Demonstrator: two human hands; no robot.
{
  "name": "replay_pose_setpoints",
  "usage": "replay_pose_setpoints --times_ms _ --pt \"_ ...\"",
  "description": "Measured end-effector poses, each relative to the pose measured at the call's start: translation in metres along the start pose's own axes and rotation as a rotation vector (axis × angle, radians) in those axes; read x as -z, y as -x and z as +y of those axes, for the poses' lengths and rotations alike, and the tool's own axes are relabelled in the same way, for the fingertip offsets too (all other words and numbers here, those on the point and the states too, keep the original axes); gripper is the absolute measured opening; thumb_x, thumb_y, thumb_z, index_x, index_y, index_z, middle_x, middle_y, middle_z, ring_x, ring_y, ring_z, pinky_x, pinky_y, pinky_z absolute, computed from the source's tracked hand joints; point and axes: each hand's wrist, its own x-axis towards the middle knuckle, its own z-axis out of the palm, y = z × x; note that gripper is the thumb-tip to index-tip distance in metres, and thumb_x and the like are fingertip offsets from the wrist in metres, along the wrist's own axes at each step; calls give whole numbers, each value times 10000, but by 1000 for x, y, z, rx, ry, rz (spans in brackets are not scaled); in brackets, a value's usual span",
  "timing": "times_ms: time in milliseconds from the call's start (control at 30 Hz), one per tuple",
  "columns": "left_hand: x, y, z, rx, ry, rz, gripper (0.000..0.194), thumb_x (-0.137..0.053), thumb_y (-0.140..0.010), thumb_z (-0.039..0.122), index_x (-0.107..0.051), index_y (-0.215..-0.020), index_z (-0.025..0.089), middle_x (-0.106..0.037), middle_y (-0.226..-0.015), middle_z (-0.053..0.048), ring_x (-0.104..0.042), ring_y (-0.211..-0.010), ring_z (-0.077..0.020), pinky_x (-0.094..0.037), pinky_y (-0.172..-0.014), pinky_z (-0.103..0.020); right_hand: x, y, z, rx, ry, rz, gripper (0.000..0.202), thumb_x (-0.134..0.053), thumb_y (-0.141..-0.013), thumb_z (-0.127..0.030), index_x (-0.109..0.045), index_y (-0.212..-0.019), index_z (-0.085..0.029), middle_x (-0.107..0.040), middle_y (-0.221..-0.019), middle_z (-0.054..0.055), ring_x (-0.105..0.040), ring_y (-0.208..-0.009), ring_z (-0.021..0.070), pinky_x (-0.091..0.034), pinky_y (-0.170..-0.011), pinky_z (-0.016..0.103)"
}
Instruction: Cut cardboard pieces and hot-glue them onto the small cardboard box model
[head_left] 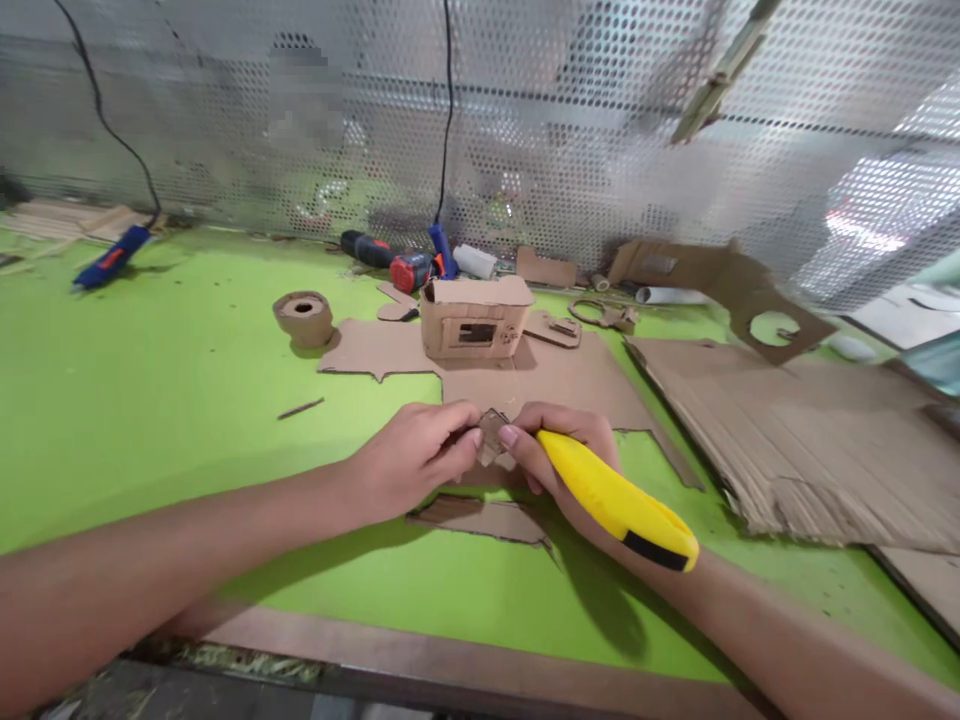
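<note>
My left hand (414, 455) pinches a small cardboard piece (491, 436) between its fingertips at the middle of the green table (172, 390). My right hand (564, 450) grips a yellow utility knife (616, 500) with a black end, and its thumb also presses on the same small piece. Both hands hover just above a flat cardboard sheet (540, 385). A loose cardboard offcut (484, 518) lies below the hands.
A small cardboard box model (474, 318) stands on the sheet behind the hands. A cardboard roll (304, 317) sits to the left. A corrugated sheet stack (810, 440) lies right. Glue guns (111, 258) and a drill (390, 262) lie by the perforated metal wall (570, 140).
</note>
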Motion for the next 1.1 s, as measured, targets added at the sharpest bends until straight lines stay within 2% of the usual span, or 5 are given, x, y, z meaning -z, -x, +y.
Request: replay_pose_setpoints --times_ms 200,467,667,833,1100 --pt "0 1 -1 29 75 -13 240 -450 -1058 241 -612 -885 196 -700 -710 8 -666 -631 -131 -486 -609 -239 1 -1 -3 4 11 15 391 -735 -937 -368 -604 -608 -204 -511 -482 -34 -435 -447 101 -322 -439 239" --pt "1 2 -5 86 166 -21 336 -564 -1074 473 -672 -967 173 -713 -780 -16 -681 -663 -153 -484 -579 -253 0 -2 6 -22 -64 10 366 -847 -871 -437 -658 -667 -199 -531 -494 -41 -465 -449 108 -355 -456 245" --pt "1 2 -6 70 222 -51 326 -511 -1105 421 -623 -921 177 -702 -776 -9 -701 -703 -134 -544 -638 -233 2 -3 5 -49 -54 18 395 -833 -877 -469 -669 -651 -189 -509 -489 -43 -450 -458 103 -335 -455 240" --pt "0 1 -4 84 284 -61 314 -499 -1108 408 -614 -932 174 -699 -801 -11 -695 -721 -127 -573 -652 -227 4 -3 10 -123 -108 1 391 -897 -801 -478 -676 -664 -187 -515 -470 -46 -495 -441 114 -362 -457 241" --pt "-1 3 -7 76 240 -31 294 -484 -1102 349 -667 -981 154 -700 -750 -9 -675 -652 -120 -559 -613 -218 1 -3 13 -83 -97 14 447 -853 -841 -533 -631 -645 -199 -494 -453 -50 -432 -406 98 -317 -434 248"
